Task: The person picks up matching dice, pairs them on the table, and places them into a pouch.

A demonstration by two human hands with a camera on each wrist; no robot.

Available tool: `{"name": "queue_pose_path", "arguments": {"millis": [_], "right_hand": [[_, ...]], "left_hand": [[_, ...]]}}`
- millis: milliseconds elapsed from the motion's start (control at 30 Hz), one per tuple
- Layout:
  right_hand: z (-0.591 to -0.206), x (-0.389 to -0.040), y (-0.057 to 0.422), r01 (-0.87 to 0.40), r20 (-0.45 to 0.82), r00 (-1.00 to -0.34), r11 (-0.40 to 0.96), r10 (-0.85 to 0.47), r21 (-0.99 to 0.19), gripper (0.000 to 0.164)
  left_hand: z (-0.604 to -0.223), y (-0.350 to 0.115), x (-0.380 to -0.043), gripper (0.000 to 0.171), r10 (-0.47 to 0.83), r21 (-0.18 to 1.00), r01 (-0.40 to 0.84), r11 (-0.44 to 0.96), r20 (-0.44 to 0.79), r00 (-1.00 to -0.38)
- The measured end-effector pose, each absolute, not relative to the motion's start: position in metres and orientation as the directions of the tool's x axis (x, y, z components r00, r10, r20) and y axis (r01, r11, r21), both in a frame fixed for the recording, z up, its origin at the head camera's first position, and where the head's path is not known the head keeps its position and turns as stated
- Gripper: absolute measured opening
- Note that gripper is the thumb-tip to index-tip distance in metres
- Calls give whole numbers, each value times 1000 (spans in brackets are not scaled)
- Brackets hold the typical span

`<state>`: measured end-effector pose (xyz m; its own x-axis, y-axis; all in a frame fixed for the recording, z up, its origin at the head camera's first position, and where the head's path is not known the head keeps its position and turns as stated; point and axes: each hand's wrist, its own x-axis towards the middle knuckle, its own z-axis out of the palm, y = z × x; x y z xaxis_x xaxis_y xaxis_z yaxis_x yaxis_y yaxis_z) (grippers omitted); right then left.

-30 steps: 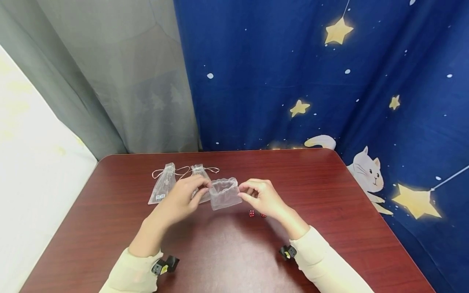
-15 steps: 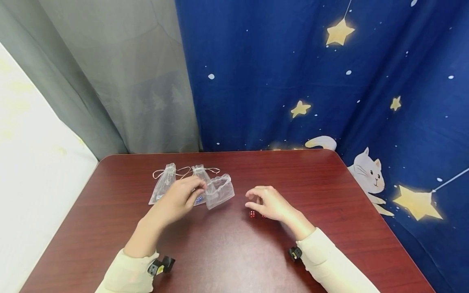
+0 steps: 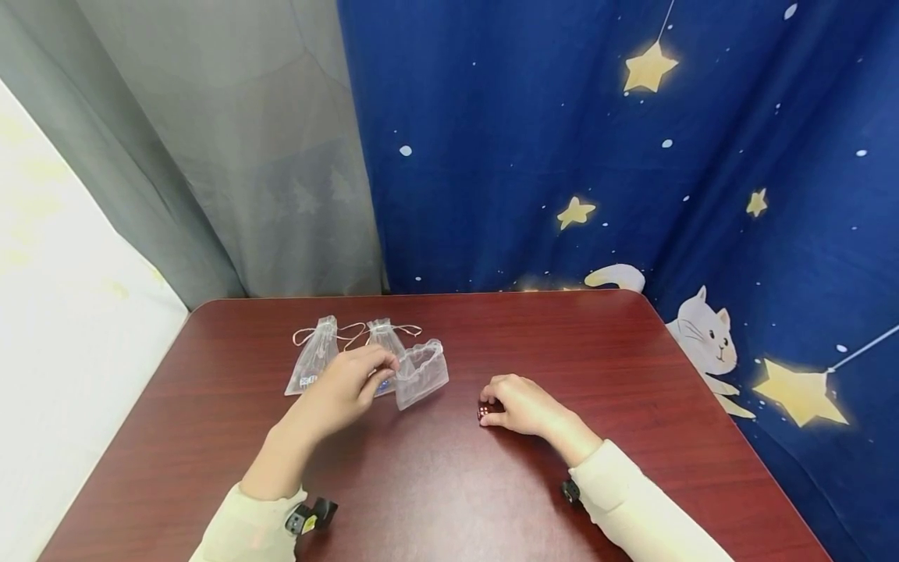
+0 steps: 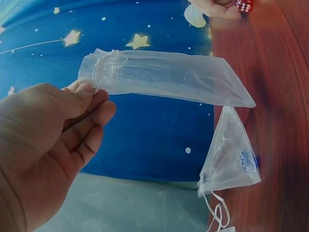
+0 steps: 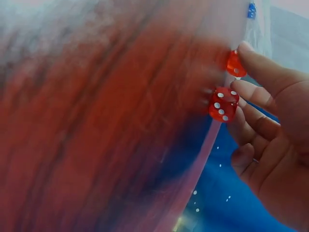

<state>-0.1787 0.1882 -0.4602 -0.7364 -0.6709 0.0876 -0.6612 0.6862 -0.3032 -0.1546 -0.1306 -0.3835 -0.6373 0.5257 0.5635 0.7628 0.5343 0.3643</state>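
Observation:
My left hand [image 3: 346,384] pinches the rim of a sheer white organza pouch [image 3: 424,384] between thumb and fingertips. In the left wrist view that pouch [image 4: 169,77] stretches out sideways from the fingers. My right hand [image 3: 523,406] is low at the table, right of the pouch, its thumb and fingers around a red die [image 3: 483,412]. The right wrist view shows one red die [image 5: 236,64] between thumb and index finger, and a second red die [image 5: 224,104] right at the other fingertips.
Two drawstring organza pouches lie at the back left: one [image 3: 318,355] at the far left, another [image 3: 382,336] partly behind my left hand. A blue die [image 4: 248,161] shows through the nearer one. The brown table [image 3: 449,484] ends at a starry blue curtain [image 3: 492,156].
My right hand has let go of the pouch's rim and moved right and down to the red dice. The left hand keeps its grip, and the pouch now hangs tilted from it.

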Motion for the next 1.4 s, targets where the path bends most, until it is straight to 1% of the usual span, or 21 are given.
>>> {"name": "queue_pose_path", "arguments": {"millis": [267,467,600,733,933,1100,1267,1400], "right_hand": [[-462,-180,185,-707,94,-697,660,-711,-254,13],[-453,-182,186,-700,131,-707,661,-695,-272,11],[-433,-184,187,-700,196,-710,647,-676,-303,11],[-409,-187,185,-715,253,-698,625,-671,-315,13],[-367,-187,175,-767,347,-641,557,-684,-317,13],[-341,-181,160,-808,404,-589,498,-699,-316,14],[-332,-176,142,-838,408,-546,470,-732,-277,14],[-333,-173,133,-832,375,-555,499,-743,-243,14]], "left_hand": [[-385,-129,-154,14,539,355,768,533,558,-631],[-383,-127,-154,11,550,350,774,527,554,-625],[-383,-125,-154,11,554,347,775,527,551,-624],[-383,-124,-154,11,560,344,778,526,548,-621],[-381,-122,-157,12,576,325,797,509,559,-596],[-377,-117,-158,12,590,333,790,515,531,-608],[-376,-110,-157,12,610,315,803,506,528,-591],[-378,-105,-155,14,615,312,820,480,547,-568]]}}
